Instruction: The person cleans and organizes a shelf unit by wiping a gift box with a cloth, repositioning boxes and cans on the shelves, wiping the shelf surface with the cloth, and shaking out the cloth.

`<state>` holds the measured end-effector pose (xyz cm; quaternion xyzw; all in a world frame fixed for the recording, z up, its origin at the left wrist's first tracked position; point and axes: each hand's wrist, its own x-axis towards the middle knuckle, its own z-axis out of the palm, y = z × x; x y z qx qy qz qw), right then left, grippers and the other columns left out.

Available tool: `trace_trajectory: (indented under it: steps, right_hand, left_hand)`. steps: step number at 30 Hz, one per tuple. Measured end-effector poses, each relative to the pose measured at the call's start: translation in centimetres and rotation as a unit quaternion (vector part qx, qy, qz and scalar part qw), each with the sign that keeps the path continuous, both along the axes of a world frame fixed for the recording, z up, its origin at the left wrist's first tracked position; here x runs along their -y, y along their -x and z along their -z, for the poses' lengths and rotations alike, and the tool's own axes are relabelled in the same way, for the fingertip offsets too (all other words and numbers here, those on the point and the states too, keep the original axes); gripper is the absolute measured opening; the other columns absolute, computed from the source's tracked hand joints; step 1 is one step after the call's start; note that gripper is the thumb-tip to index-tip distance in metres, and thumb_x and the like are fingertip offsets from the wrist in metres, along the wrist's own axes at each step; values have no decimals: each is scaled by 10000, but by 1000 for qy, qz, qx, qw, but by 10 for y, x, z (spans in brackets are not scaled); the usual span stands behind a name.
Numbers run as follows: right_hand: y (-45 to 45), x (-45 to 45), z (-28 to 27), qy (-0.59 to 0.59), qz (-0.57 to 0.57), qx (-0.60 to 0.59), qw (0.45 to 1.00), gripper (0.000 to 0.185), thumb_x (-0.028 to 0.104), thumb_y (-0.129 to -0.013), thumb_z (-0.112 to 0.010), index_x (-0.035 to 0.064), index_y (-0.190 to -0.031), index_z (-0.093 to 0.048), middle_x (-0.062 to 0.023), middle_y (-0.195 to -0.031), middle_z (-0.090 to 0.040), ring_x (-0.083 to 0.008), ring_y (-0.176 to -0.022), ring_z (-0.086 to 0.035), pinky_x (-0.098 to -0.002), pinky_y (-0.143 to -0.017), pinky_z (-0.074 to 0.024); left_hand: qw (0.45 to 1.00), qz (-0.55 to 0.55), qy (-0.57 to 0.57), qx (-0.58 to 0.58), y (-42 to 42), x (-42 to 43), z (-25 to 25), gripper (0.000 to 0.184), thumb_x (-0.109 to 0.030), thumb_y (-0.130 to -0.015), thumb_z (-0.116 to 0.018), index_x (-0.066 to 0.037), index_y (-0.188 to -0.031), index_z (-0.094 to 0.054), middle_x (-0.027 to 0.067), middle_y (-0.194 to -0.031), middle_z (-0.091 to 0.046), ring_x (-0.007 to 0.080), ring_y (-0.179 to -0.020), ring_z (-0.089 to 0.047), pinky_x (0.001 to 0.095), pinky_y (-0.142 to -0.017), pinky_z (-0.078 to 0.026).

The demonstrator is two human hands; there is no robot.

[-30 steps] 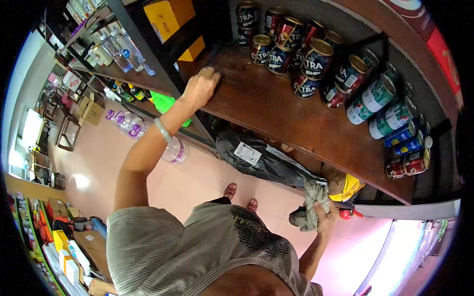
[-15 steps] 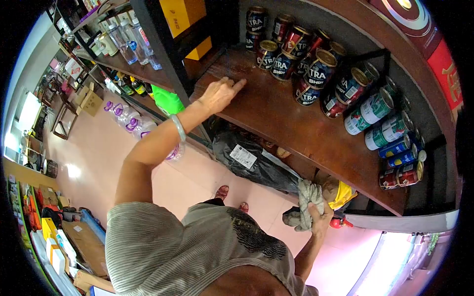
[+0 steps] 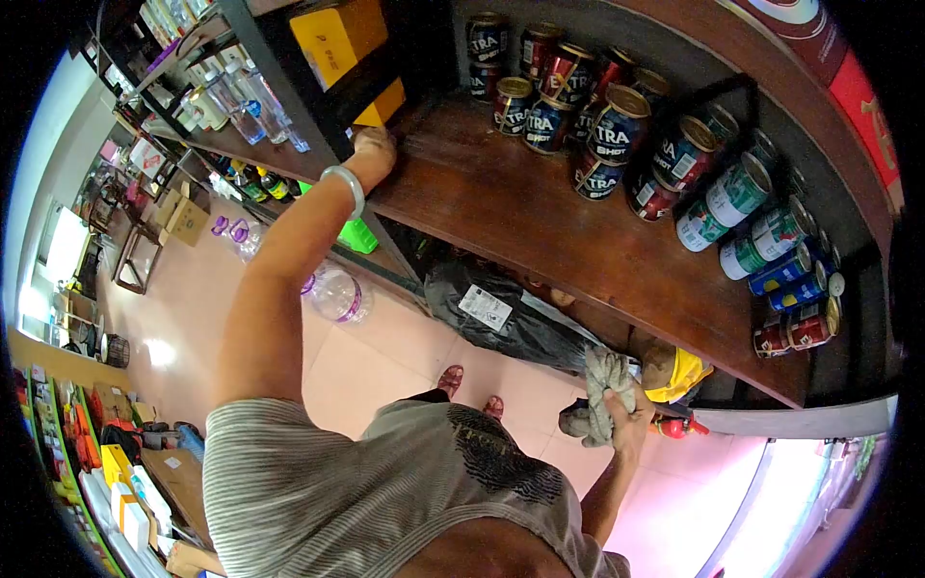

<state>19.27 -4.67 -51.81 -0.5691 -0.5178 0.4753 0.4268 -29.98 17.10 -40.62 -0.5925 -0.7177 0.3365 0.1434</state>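
Note:
My left hand, with a pale bangle on the wrist, is at the left end of the brown shelf board, against the dark upright post. Its fingers look curled in, and what they hold, if anything, is hidden. Just above it is a yellow box. Lower right, my right hand grips a bunched grey cloth in front of the shelf's edge. Black Extra Shot cans stand toward the back of the board, some stacked.
Green-and-white cans and blue cans line the board's right side. A black wrapped package and a yellow item lie underneath. Large clear bottles stand on the floor, and a red fire extinguisher is at right.
My left hand has moved left and up from the board to the upright post, its fingers drawing in. The right hand still holds the cloth. The view has shifted slightly.

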Motion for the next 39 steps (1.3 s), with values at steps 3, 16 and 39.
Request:
trace_trajectory:
  steps: [3,16,39]
  right_hand:
    - [-2,2,-4,-2,7,10,1000,342,88,-743,-662,-4,-1068,-604,-56,-914,-641,-127,-827,-553,-271,-776,-442]
    - [-21,15,-12,11,33,13,999,268,123,-753,-657,6,-991,-618,-30,-847,-625,-101,-756,-535,-264,-705,-446]
    - [-19,25,-78,-102,174,184,962,445,153,-726,-685,-29,-1114,-566,-172,-984,-630,-223,-947,-580,-331,-863,-428]
  left_hand:
    - [998,-16,54,14,6,-6,8,348,-201,-838,-535,-65,-1156,-579,127,-1189,-554,294,-1122,-506,389,-829,-471]
    - [994,-10,-47,100,33,-25,23,263,-94,-825,-509,-67,-1063,-618,174,-1111,-594,328,-1073,-553,406,-843,-475]
    - [658,174,-275,679,-230,-24,-7,956,-408,-612,-791,148,-1220,-307,335,-1114,-503,408,-1030,-531,403,-872,-437]
